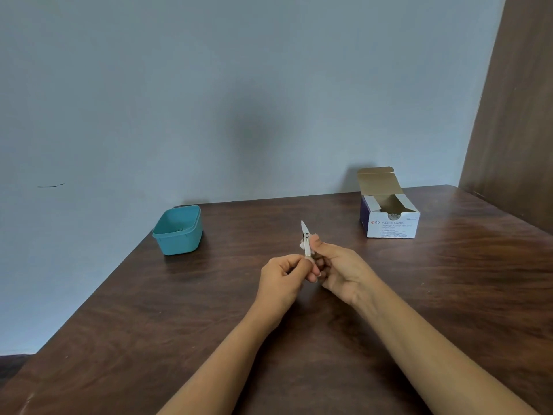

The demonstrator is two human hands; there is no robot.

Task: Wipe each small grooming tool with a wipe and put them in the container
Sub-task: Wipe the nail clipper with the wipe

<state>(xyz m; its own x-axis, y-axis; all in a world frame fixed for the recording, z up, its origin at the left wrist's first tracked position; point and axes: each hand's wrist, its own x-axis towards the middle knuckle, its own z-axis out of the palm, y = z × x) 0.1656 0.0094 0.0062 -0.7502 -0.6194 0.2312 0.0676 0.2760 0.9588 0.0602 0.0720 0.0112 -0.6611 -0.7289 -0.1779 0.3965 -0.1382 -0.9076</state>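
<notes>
Nail clipper (306,246) upright between hands, left hand (284,275) gripping its base, right hand (339,265) pinching apparent wipe (301,244) against it

Dark brown wood-grain counter (449,295) is showing sheen; teal rectangular plastic container (178,232) is looking matt; small silver metal clipper (306,244) is glinting.

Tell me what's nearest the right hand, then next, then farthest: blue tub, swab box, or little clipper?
1. Little clipper, pinched by the right hand itself.
2. Swab box, back on the right.
3. Blue tub, far over on the left.
</notes>
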